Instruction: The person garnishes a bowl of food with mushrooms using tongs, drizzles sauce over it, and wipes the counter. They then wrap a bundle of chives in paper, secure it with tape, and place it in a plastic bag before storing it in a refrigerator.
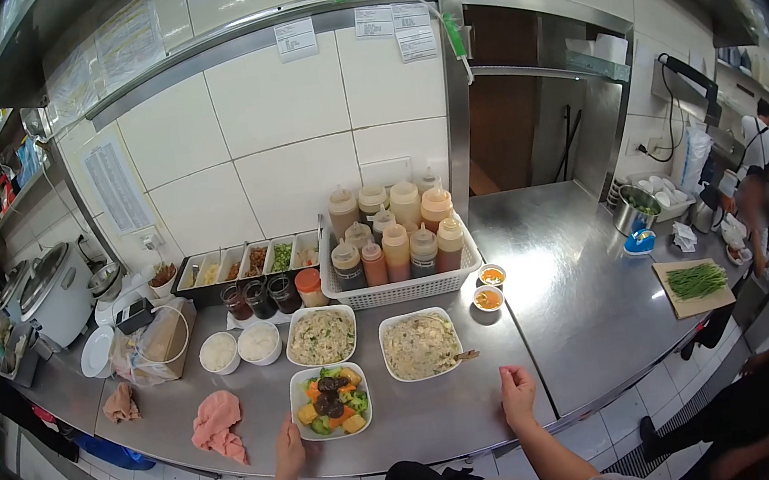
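Note:
My left hand [288, 448] is at the near left side of a square white bowl of vegetables [357, 426], its fingers against the bowl's edge. Broccoli, orange and yellow pieces and dark mushrooms fill that bowl, which rests on the steel counter. Over the counter's front edge, to the right, my right hand [518, 394] has its fingers curled in, and nothing shows in them. Nearest to it is a square white bowl of fried rice [419, 343] with a utensil handle [467, 356] sticking out. Behind the vegetables stands another bowl of fried rice [321, 335].
Two bowls of white rice [219, 353] and a pink cloth [218, 426] lie left. A basket of sauce bottles [400, 290] and a topping rack [235, 288] line the wall. Two small orange-topped cups [488, 298] sit right, green stalks [697, 281] farther right. People stand at both sides.

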A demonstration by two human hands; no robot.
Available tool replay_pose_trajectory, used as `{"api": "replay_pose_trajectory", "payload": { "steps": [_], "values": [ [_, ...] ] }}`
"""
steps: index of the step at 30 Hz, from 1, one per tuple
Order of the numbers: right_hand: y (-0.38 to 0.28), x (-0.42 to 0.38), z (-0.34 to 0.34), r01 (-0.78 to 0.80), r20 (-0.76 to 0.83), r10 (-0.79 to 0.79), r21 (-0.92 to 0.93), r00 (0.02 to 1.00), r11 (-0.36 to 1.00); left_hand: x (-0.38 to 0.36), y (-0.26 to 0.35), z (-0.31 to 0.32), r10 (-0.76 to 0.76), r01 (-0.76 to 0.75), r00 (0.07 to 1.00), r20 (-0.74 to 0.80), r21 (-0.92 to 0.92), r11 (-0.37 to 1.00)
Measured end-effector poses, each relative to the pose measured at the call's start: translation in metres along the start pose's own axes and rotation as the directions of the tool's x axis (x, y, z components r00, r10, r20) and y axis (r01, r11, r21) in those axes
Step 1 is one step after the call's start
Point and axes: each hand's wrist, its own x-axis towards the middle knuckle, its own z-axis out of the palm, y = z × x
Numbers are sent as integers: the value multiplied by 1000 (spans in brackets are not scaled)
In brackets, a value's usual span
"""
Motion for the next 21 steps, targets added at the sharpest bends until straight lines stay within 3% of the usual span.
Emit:
{"api": "replay_pose_trajectory", "payload": {
  "steps": [1, 2, 4, 5, 7, 14, 16, 21],
  "values": [
    [8, 0, -2, 53, 11, -52, -74, 999, 996, 3, -11, -2, 60, -58, 998, -16, 113, 992],
    [5, -1, 0, 53, 7, -53, -72, 999, 996, 3, -15, 1, 63, -61, 998, -12, 115, 992],
    [-1, -4, 5, 137, 86, -128, -102, 988, 985, 1, -22, 9, 65, -52, 978, -198, 69, 996],
    [-4, -6, 6, 135, 83, -127, -103, 988, 985, 0, -23, 12, 65, -52, 979, -194, 70, 996],
    [-9, -7, 6, 140, 130, -114, -214, 985, 967, -1, -24, 17, 114, -80, 949, -294, 128, 989],
    [-12, -16, 8, 219, 177, -167, -336, 970, 916, -7, -18, 19, 145, -95, 940, -310, 171, 981],
    [-12, -20, 9, 358, 281, -243, -499, 928, 789, -10, -12, 19, 83, -52, 952, -296, 111, 992],
    [-20, -24, 17, 463, 416, -233, -631, 879, 622, -9, -14, 19, 119, -96, 950, -289, 91, 991]
  ]
}}
